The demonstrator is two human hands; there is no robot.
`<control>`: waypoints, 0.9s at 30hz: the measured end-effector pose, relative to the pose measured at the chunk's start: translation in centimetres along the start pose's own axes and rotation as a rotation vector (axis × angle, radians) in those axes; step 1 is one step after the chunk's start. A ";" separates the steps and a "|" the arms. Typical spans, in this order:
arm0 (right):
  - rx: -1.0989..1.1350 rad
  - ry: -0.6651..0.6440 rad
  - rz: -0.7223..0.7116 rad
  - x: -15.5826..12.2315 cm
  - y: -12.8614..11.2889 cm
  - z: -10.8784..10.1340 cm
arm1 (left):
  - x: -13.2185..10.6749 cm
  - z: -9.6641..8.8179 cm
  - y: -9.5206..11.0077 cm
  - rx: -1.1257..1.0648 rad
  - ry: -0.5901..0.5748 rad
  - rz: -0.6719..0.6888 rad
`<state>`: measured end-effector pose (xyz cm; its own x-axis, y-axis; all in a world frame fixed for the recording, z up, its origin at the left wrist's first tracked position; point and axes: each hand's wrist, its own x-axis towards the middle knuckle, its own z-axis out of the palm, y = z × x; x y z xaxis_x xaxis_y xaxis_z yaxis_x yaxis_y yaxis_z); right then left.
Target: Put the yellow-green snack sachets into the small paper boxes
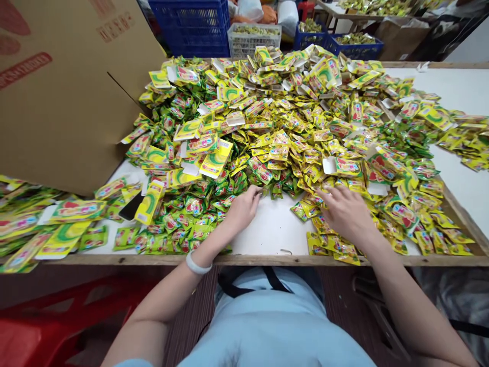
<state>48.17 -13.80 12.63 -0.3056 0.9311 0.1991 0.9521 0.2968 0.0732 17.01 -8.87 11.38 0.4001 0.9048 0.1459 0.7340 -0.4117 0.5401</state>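
My left hand is closed in a pinch above the bare white strip of table, at the edge of a heap of small green candy packets. What its fingertips hold, if anything, is too small to make out. To the right, my right hand rests over small yellow candy packets, fingers apart and a little curled, touching the pile. Flat yellow-green cardboard boxes lie scattered among the packets, several with white end flaps open.
A large brown carton stands at the left. The table has a raised wooden edge. A dark phone-like object lies left among boxes. Behind the table are blue crates and a white crate. A red stool is below left.
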 end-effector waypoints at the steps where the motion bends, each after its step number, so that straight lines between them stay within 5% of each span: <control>1: -0.025 -0.021 -0.034 0.5 -0.9 0.2 | -0.4 -0.3 0.1 -0.165 0.020 -0.067; 5: 0.080 0.006 -0.055 1.7 -2.1 0.1 | -1.8 -0.9 1.1 -0.743 0.011 -0.246; 9: 0.707 0.129 0.061 1.4 -3.1 -0.5 | -2.6 -0.5 2.3 -0.993 0.066 -0.338; 12: 1.148 0.001 0.055 1.4 -5.7 -1.5 | -2.8 -0.2 3.0 -1.067 0.037 -0.341; 14: 1.163 -0.098 -0.057 1.9 -7.2 -2.5 | -3.1 -0.3 3.4 -1.088 -0.056 -0.323; 18: 0.768 -0.144 -0.246 3.0 -8.1 -4.4 | -3.8 -1.3 3.6 -1.107 -0.273 -0.252; 21: 0.672 -0.191 -0.287 3.4 -8.1 -5.0 | -4.3 -2.4 3.7 -0.982 -0.317 -0.185; 24: 0.931 -0.141 -0.198 3.2 -8.3 -4.5 | -4.8 -3.0 4.4 -0.722 -0.200 -0.055; 27: 1.337 -0.235 -0.124 2.8 -8.4 -2.9 | -5.4 -2.6 5.4 -0.508 -0.124 0.160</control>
<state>39.28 -14.29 15.36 -0.5082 0.8574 0.0809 0.2410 0.2318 -0.9424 17.40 -15.65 15.61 0.5689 0.8031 0.1772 0.3131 -0.4108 0.8563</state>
